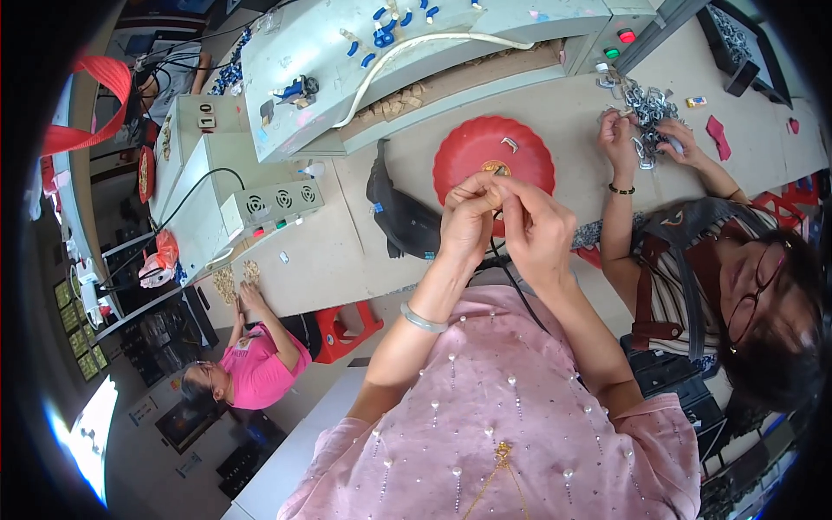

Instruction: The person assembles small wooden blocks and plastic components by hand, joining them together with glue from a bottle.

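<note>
Over the near edge of a red scalloped plastic dish (459, 147), my left hand (468, 221) and my right hand (539, 230) meet with their fingertips together. Both are closed in a pinch on something small, mostly hidden by the fingers, that I cannot make out. Just beyond the fingertips a round gold-coloured piece (495, 166) shows against the dish. Farther back in the dish lies a small silvery curved metal piece (510, 145).
A black bag-like item (403, 208) lies left of the dish. Behind stands a pale machine housing (295, 65) with blue-handled parts on top. At right, a co-worker's hands (617, 139) handle a pile of metal pieces (650, 113). Another person in pink (264, 364) works at far left.
</note>
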Demonstrator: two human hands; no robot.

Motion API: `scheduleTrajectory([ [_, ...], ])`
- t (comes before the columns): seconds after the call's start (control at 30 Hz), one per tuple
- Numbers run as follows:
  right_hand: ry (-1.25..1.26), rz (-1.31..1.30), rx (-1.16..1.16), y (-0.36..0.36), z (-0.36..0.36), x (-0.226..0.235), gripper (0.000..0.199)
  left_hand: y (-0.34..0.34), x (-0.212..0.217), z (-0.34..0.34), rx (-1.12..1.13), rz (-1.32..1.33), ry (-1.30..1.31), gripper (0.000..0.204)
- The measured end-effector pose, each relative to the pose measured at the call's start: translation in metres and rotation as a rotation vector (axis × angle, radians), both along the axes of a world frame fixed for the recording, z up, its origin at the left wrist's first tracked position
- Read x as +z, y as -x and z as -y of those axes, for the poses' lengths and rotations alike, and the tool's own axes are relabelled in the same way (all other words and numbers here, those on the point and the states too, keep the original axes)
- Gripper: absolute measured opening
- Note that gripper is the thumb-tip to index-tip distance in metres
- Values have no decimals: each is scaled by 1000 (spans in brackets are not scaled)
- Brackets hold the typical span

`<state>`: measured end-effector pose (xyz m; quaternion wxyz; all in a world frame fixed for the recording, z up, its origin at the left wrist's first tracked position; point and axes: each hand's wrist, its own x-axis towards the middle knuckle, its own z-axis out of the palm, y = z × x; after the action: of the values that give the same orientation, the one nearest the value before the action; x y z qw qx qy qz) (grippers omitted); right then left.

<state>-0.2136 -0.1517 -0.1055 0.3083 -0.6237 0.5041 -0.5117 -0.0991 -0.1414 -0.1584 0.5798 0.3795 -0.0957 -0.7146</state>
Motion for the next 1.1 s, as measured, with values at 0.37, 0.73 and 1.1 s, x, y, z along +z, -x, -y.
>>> scheduleTrajectory([
  [0.37,-374,206,-270,60,0,-67,14,-13,6,-1,50,123,29,12],
  [0.73,-469,656,-1053,127,34,-197,36,-14,-1,-8,-19,97,88,20],
  [1.1,-456,611,-957,130,125,-226,32,-9,6,-11,-36,50,39,16],
])
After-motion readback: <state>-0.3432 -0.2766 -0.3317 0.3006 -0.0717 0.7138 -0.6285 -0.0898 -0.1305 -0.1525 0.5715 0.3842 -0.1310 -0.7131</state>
